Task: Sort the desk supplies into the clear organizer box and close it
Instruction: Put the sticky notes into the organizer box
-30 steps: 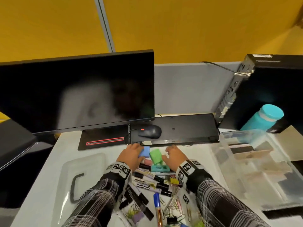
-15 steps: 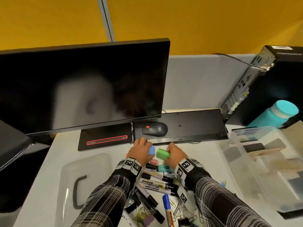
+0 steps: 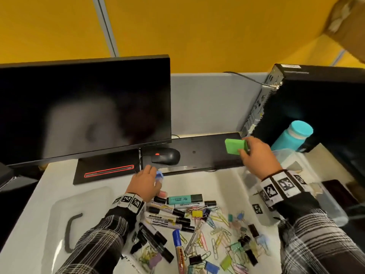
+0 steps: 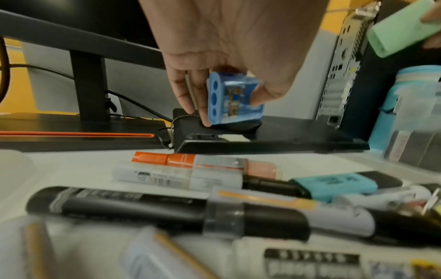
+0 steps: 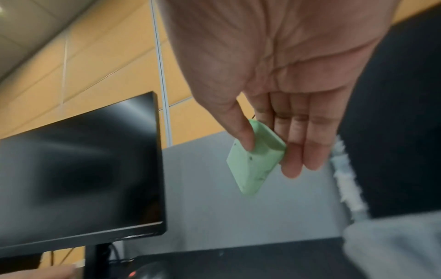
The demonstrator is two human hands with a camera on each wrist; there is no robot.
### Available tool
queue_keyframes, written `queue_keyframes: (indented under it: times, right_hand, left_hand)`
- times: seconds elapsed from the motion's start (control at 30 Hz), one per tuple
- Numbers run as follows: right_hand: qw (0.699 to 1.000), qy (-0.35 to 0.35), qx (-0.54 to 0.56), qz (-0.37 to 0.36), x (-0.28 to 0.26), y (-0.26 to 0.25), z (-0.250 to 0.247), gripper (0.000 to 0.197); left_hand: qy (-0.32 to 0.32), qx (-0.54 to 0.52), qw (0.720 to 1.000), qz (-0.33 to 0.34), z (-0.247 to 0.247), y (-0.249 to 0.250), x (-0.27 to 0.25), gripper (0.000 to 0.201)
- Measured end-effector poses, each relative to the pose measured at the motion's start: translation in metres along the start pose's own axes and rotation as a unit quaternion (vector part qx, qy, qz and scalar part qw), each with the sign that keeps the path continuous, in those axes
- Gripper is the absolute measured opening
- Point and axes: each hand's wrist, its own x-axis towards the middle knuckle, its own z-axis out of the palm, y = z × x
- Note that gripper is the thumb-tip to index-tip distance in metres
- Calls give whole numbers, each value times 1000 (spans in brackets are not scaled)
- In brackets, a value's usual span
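My right hand (image 3: 244, 149) pinches a green block (image 3: 235, 146) between thumb and fingers, raised above the black keyboard's right end, just left of the clear organizer box (image 3: 292, 165). The right wrist view shows the same pinch, thumb under the green block (image 5: 255, 160). My left hand (image 3: 157, 177) pinches a small blue pencil sharpener (image 3: 159, 174) a little above the desk, behind the pile of markers (image 3: 169, 213). Its three holes show on the blue pencil sharpener (image 4: 235, 102) in the left wrist view. Coloured paper clips and binder clips (image 3: 221, 232) lie scattered to the right of the markers.
The box's clear lid (image 3: 79, 212) with a black handle lies at the left. A monitor (image 3: 85, 109), mouse (image 3: 166, 156) and upturned keyboard (image 3: 197, 153) stand behind. A PC tower (image 3: 316, 107) and teal bottle (image 3: 292, 136) are at the back right.
My right hand has lifted the green block up and to the right, away from the left hand and toward the box. The left hand still holds the blue sharpener in about the same place.
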Motion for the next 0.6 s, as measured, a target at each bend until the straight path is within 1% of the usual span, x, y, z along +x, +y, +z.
queue_keyframes:
  times: [0.07, 0.1, 0.2, 0.3, 0.33, 0.37, 0.47, 0.53, 0.6]
  right_hand:
    - [998, 2, -53, 30, -1, 18, -24, 32]
    - [994, -12, -94, 49, -2, 26, -34, 32]
    - [968, -78, -219, 91, 1, 41, -51, 27]
    - [938, -162, -290, 102, 6, 41, -53, 27]
    - [929, -178, -309, 100, 8, 40, -51, 27]
    - [924, -183, -322, 92, 10, 40, -48, 27]
    - [926, -193, -317, 75, 15, 40, -38, 24]
    - [924, -209, -313, 69, 17, 41, -31, 25]
    - [925, -209, -311, 66, 18, 42, -25, 28]
  left_hand:
    - [22, -56, 998, -7, -2, 5, -5, 29]
    - [24, -77, 997, -12, -2, 8, -7, 29]
    - [14, -102, 994, -25, -3, 20, -13, 28]
    - [11, -105, 994, -22, -3, 37, -17, 25]
    - [12, -107, 994, -20, -3, 42, -19, 24]
    - [10, -107, 994, -20, -3, 48, -20, 24]
    - [-3, -92, 996, -7, -3, 65, -28, 24]
    - [-22, -76, 997, 10, 0, 78, -35, 27]
    - [-32, -75, 997, 19, 3, 87, -43, 29]
